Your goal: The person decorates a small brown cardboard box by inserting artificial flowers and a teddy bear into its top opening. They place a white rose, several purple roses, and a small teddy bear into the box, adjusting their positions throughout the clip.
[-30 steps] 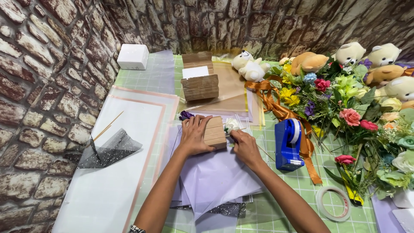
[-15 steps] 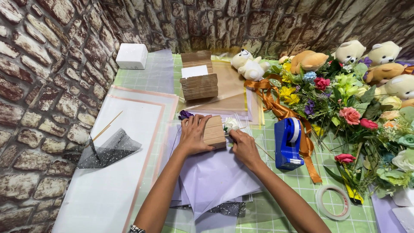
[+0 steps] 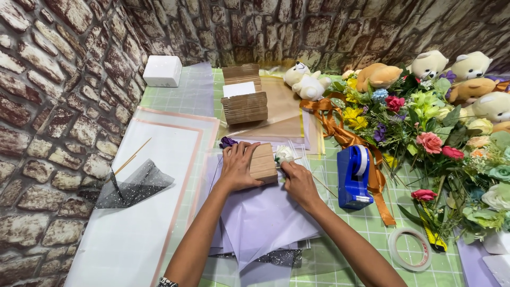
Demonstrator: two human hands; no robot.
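1. White box-shaped package (image 3: 162, 70), at ten o'clock beside the brick wall.
2. Blank white rectangular card (image 3: 239, 89), at twelve o'clock, set between brown corrugated cardboard stacks (image 3: 244, 108).
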